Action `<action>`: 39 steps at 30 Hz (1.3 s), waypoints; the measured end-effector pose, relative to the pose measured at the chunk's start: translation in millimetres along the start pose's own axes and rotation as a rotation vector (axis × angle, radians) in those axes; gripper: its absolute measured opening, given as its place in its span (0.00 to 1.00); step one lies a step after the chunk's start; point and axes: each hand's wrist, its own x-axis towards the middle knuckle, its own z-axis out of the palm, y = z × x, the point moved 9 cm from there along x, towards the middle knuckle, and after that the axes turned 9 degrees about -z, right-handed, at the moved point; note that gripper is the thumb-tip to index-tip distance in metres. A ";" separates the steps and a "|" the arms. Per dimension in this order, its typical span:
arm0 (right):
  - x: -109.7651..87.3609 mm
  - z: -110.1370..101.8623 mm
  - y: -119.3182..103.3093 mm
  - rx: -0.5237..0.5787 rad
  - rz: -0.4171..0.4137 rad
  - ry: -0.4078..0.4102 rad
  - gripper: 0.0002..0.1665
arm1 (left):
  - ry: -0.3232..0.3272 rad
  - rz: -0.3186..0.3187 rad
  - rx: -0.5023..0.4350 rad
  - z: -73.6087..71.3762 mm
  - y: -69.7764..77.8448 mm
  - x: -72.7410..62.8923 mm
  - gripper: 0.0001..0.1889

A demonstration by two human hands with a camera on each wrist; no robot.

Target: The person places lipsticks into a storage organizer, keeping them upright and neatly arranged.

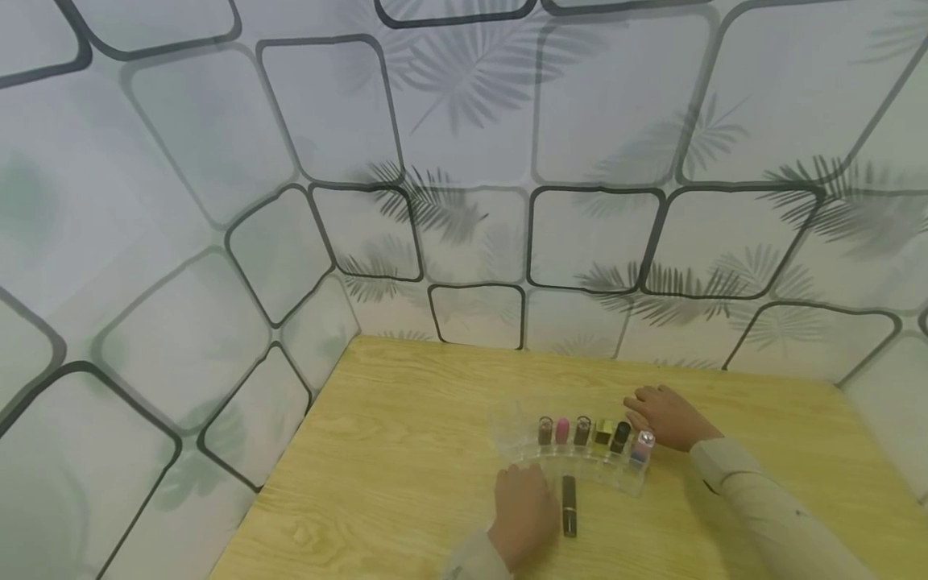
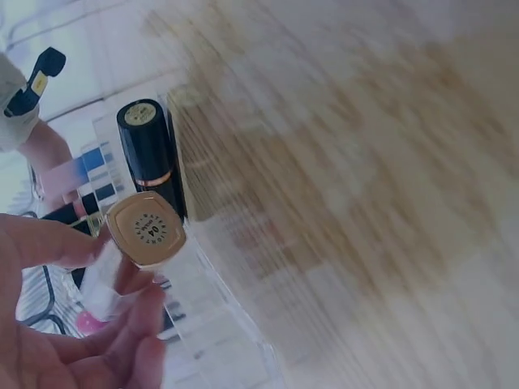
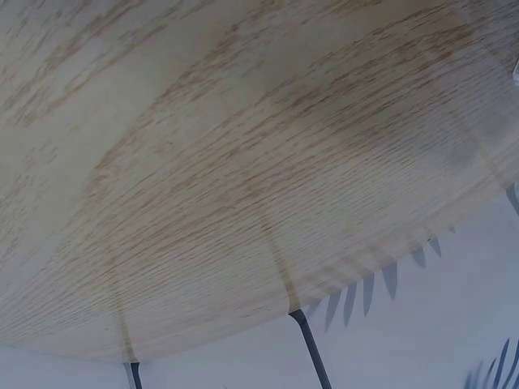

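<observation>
My left hand (image 1: 525, 515) pinches a lipstick (image 2: 146, 229) with a tan base printed 04 and a clear-looking far part. It is at the front of a clear stepped lipstick stand (image 1: 632, 485). Close to that hand is a black lipstick (image 1: 569, 506) with a thin gold band, in front of the stand. My right hand (image 1: 670, 419) is at the stand's right end, fingertips by its back corner, near a pink and blue lipstick (image 1: 642, 447); whether it grips the stand I cannot tell. The right wrist view does not show that hand.
The stand's back row holds several lipsticks, among them a bright pink one (image 1: 562, 430), a gold one (image 1: 602, 432) and a black one (image 1: 620, 437). A wood-grain table (image 1: 348, 467) lies beneath, bordered by patterned walls (image 1: 471, 242) at the back and left.
</observation>
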 end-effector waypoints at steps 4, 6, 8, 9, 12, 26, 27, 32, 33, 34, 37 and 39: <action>-1.3 3.5 1.8 0.006 0.017 -0.032 0.16 | 0.130 0.061 -0.025 -15.7 -0.4 0.6 0.13; -1.8 4.7 2.2 0.005 0.020 -0.042 0.16 | 0.196 0.094 -0.023 -22.1 -0.4 1.4 0.15; -2.0 5.0 2.2 0.003 0.018 -0.043 0.15 | 0.259 0.130 -0.019 -28.4 0.3 1.2 0.15; -2.1 5.0 2.1 0.002 0.016 -0.039 0.15 | 0.299 0.150 -0.028 -32.7 0.6 0.6 0.14; -1.8 3.8 1.7 0.007 0.010 -0.016 0.17 | 0.429 0.192 -0.074 -49.8 0.8 -3.9 0.10; -2.3 2.7 3.3 0.008 0.003 0.026 0.20 | 0.685 0.205 -0.246 -91.7 -13.0 5.2 0.09; -2.2 2.1 2.9 0.006 0.000 0.029 0.18 | 0.689 0.211 -0.247 -93.0 -13.8 6.7 0.10; -1.9 1.3 2.1 0.004 -0.007 0.036 0.13 | 0.627 0.263 -0.268 -93.7 -17.6 19.0 0.11; -2.0 1.6 2.2 0.007 -0.006 0.034 0.13 | 0.604 0.274 -0.277 -92.8 -18.4 21.7 0.11; -2.0 1.9 2.1 0.007 -0.006 0.032 0.13 | 0.579 0.288 -0.286 -91.8 -19.0 24.4 0.11; -2.2 2.5 1.9 0.013 -0.003 0.027 0.15 | 0.501 0.323 -0.326 -88.4 -20.5 31.5 0.11; -2.6 2.8 1.8 0.018 0.000 0.026 0.15 | 0.457 0.343 -0.351 -86.0 -21.5 35.2 0.11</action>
